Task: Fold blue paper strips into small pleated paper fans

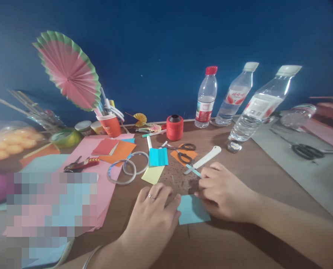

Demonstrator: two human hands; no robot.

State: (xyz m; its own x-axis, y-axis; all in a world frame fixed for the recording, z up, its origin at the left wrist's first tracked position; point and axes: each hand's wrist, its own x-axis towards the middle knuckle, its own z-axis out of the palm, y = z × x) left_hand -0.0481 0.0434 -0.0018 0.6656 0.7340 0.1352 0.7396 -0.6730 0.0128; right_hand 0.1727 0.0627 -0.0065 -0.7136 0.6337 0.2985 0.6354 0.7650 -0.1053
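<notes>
A small light-blue paper [193, 210] is lying on the brown table [239, 246] between the two hands. It is sitting at 3 o'clock from the left hand [152, 211] and at 8 o'clock from the right hand [225, 192]. The left hand is bending loosely, with its thumb and pointing finger resting by the paper's left edge. The right hand is curling its fingers by the other edge. I can't tell if either hand is pinching the paper, because the right fingertips are hiding and a shadow is falling there. At 12 o'clock from the paper, black scissors [178, 152] are resting. At 1 o'clock, a white cutter [207, 157] is lying across a thin blue strip [193, 170], whose end is perhaps slipping behind the right hand. At 9 o'clock, big blurry squares [51, 203] are covering some pink paper [103, 201]. The bottom edge is cutting off the bracelet [91, 257].
</notes>
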